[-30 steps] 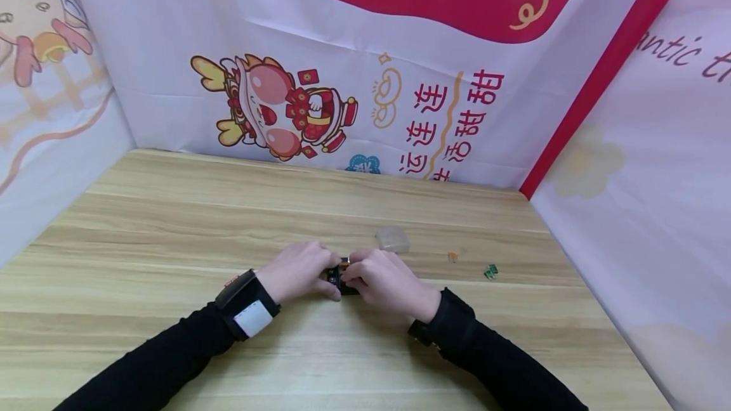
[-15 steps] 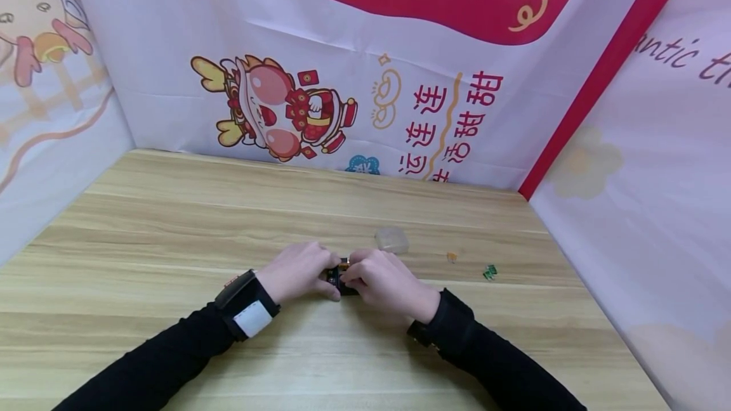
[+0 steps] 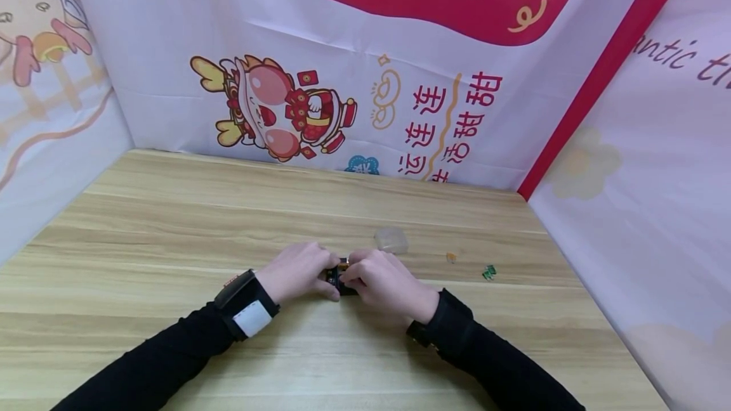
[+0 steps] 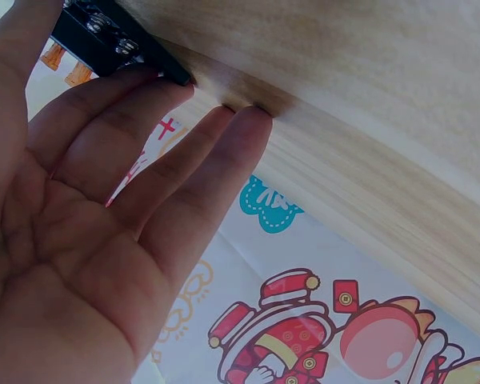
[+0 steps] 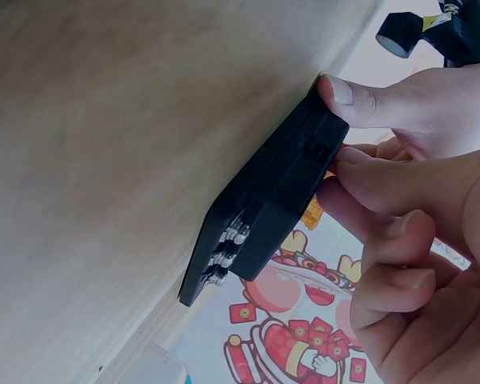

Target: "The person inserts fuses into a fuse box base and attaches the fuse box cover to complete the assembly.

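A small black fuse block [image 3: 332, 277] with metal screw terminals sits on the table between both hands. My left hand [image 3: 296, 270] grips its left side, thumb at the near edge and fingers at the far edge. In the left wrist view, orange blade fuses [image 4: 78, 74] stick out of the block. My right hand [image 5: 420, 264] bends over the block's top, thumb and index finger pinching a small blade fuse there. Only a thin reddish edge of that fuse shows; the fingers hide the rest.
A clear plastic cover [image 3: 391, 240] lies just beyond the right hand. Farther right on the wooden table [image 3: 171, 221] are a small orange fuse [image 3: 451, 257] and some green fuses [image 3: 489, 272]. Printed cloth walls [image 3: 320, 30] stand behind and at both sides.
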A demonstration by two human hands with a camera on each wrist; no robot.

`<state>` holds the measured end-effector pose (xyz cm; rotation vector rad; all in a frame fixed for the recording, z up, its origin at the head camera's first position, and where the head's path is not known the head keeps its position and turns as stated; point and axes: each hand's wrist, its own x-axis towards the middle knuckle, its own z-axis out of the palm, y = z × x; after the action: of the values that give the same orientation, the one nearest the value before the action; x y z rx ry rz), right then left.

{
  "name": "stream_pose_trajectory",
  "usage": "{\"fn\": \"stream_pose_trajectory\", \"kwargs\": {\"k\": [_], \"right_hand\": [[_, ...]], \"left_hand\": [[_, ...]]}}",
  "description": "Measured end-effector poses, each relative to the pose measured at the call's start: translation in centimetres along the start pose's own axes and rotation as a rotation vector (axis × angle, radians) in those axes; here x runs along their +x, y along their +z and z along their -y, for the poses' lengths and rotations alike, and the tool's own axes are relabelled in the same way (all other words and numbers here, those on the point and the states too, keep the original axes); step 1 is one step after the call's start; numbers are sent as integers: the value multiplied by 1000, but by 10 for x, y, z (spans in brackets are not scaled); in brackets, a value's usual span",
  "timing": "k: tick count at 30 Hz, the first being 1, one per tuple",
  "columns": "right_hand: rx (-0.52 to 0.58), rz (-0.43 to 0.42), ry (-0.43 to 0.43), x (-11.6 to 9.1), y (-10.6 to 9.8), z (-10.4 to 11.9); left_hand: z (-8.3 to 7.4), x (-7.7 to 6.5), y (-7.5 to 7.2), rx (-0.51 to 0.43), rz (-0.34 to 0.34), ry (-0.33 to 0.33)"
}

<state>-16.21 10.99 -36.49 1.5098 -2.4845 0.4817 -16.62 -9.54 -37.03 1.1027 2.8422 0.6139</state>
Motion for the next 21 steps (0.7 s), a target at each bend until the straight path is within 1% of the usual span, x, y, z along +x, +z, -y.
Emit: {"fn": "stream_pose_trajectory", "kwargs": {"k": [12, 21], "right_hand": [[3, 7, 10, 1, -1, 1], [-9, 21, 28, 2, 0, 3]], "left_hand": [[2, 1, 1, 8, -11, 13], [2, 1, 1, 14, -11, 7]]}}
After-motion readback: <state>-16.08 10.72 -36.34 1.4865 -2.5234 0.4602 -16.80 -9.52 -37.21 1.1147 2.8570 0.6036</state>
